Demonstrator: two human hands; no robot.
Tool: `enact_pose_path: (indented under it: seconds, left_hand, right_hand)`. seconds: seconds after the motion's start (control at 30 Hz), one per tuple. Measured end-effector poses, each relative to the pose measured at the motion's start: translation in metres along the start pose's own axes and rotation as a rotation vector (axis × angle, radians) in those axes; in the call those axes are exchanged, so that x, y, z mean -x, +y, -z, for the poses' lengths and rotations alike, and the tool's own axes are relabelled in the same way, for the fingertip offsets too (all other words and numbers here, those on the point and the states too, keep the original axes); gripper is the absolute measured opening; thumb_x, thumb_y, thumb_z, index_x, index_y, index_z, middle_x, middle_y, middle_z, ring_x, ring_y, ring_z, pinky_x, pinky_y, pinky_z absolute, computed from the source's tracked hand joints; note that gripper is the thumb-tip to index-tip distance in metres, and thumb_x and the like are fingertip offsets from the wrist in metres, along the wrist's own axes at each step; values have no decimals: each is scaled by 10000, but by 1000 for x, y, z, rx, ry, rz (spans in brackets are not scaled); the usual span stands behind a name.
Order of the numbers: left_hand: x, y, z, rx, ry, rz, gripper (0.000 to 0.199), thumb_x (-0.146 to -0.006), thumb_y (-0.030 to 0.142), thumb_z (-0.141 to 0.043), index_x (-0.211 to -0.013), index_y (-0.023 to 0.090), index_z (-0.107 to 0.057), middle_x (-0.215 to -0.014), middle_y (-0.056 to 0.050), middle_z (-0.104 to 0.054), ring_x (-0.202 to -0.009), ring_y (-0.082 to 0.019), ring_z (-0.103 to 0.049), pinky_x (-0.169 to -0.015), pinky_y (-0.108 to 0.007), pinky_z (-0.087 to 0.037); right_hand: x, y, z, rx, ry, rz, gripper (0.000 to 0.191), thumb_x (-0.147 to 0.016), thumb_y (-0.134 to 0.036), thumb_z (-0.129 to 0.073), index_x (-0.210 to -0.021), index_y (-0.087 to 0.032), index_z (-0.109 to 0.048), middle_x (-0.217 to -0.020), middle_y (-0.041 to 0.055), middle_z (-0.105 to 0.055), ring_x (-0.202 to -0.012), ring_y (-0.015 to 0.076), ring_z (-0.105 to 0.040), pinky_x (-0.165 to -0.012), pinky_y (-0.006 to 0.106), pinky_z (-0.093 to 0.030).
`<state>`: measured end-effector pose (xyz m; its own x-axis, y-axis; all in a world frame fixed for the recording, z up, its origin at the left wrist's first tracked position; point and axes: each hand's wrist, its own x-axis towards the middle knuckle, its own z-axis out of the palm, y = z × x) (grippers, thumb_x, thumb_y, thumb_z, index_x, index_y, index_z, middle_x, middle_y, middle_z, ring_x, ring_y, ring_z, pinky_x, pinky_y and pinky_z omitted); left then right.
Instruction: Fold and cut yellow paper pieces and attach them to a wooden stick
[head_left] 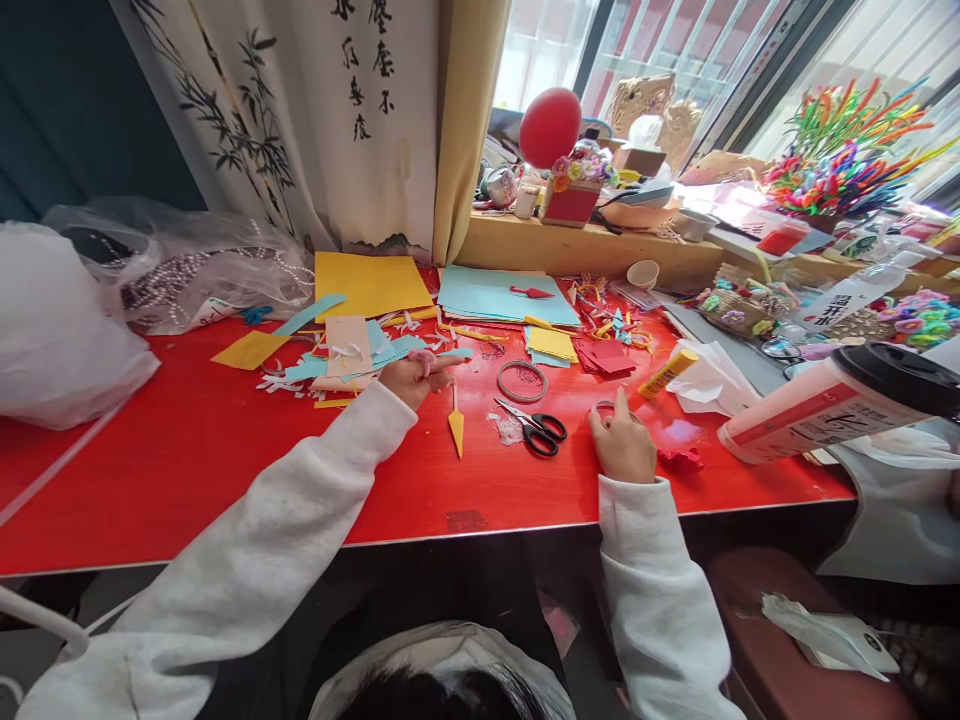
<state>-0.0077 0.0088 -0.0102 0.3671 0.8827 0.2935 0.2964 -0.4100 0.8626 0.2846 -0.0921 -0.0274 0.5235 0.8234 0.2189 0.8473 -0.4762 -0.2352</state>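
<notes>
My left hand [412, 378] is closed, with its fingertips at the thin stem of a yellow pointed paper piece [456, 434], whose tip points toward me. A light blue paper strip [454, 354] shows by those fingers; whether it is held is unclear. My right hand [625, 444] rests on the table with index finger and thumb apart, over a small ring-shaped item partly hidden by the fingers. Between the hands lie black-handled scissors [541, 436] and a grey ring [523, 381]. A yellow glue stick [667, 373] lies beyond my right hand.
Paper scraps [349, 345] spread beyond my left hand. Yellow sheets [369, 283], light blue sheets [487, 292] and a red pointed paper piece [531, 292] lie at the back. A pink tumbler [825, 410] leans on the right. A plastic bag [67, 320] bulges at the left.
</notes>
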Motion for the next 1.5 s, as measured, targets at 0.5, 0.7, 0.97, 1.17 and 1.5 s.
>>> enact_pose_path:
  seconds: [0.5,0.7,0.97,1.17,1.5]
  left_hand:
    - [-15,-8,18,57,189,91,231,-661,398,-631,-675,167,-636,-746,-33,-605,-785,-176,-555,-844,-362,-437]
    - [-7,-1,14,200,181,100,357,-667,490,-644,-774,149,-643,-629,14,-552,-603,-98,-512,-659,-261,-470]
    - [-6,5,12,357,221,137,402,-603,474,-720,-815,142,-644,-706,-7,-605,-650,-109,-571,-708,-268,-485]
    - [-10,2,17,310,245,25,366,-658,482,-676,-814,157,-610,-862,-29,-570,-804,-124,-566,-717,-238,-493]
    - [0,13,9,144,124,30,501,-693,318,-644,-1169,216,-526,-735,32,-595,-672,-99,-575,-742,-268,-466]
  right_hand:
    - [-25,-168,-24,-607,-427,546,91,-621,-163,-707,-654,-148,-623,-810,73,-613,-810,199,-571,-791,344,-427]
    - [-22,-163,-35,-970,-644,474,41,-748,-198,-567,-755,-161,-551,-699,16,-627,-670,125,-597,-687,292,-486]
    - [-13,-169,-24,-1362,-845,351,345,-611,-426,-706,-787,-159,-576,-599,-5,-602,-558,116,-594,-602,290,-509]
    - [-9,-167,-20,-1418,-922,329,391,-574,-454,-725,-781,-133,-636,-584,-9,-598,-501,93,-560,-522,244,-464]
    - [-9,-165,-8,-1400,-1091,314,295,-562,-348,-767,-680,-115,-631,-507,-19,-564,-423,55,-469,-408,190,-334]
